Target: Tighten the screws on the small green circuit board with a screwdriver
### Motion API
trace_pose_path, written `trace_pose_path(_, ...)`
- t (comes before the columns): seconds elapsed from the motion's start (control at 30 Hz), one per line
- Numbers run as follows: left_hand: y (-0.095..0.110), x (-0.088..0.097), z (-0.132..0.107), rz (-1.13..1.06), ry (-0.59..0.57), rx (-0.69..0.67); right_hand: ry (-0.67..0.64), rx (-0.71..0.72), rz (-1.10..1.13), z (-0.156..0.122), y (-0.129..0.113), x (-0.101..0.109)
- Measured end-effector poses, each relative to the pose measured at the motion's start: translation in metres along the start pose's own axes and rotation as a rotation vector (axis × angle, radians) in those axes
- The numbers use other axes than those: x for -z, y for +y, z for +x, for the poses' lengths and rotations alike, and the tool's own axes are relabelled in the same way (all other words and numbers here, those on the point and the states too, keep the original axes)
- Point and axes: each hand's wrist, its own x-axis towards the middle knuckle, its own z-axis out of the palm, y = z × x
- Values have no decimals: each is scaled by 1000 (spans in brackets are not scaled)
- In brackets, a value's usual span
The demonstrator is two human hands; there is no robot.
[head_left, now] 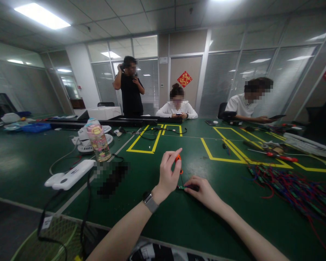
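My left hand (168,173) is closed round an orange-handled screwdriver (179,159) held upright, its thin shaft pointing down onto a small green circuit board (182,187) on the green table (179,217). My right hand (202,190) lies on the table just right of the board, fingers pinched on the board's dark end and holding it down. A watch sits on my left wrist.
A pile of red, blue and black wired parts (288,185) lies at the right. A white power strip (70,174), a drink bottle (98,140) and a small white fan (89,139) stand at the left. Three people are across the table. Yellow tape marks rectangles.
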Motion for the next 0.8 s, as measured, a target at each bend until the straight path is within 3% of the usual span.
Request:
trace_pose_path(0.13, 0, -1, 0, -41, -6, -3, -7, -7, -7, 0, -2, 1)
trace_pose_path(0.3, -2, -2, -1, 41, 73, -21, -4, -7, -18, 1, -3, 1)
trace_pose_path(0.5, 0, -2, -1, 23, 10, -30, -8, -3, -8, 2, 1, -1)
trace_pose_path(0.7, -1, -2, 0, 71, 73, -45, -11, 7, -15, 2, 3, -1)
trace_pose_path(0.8, 0, -1, -1, 55, 45, -51, -8, 4, -24, 1, 2, 0)
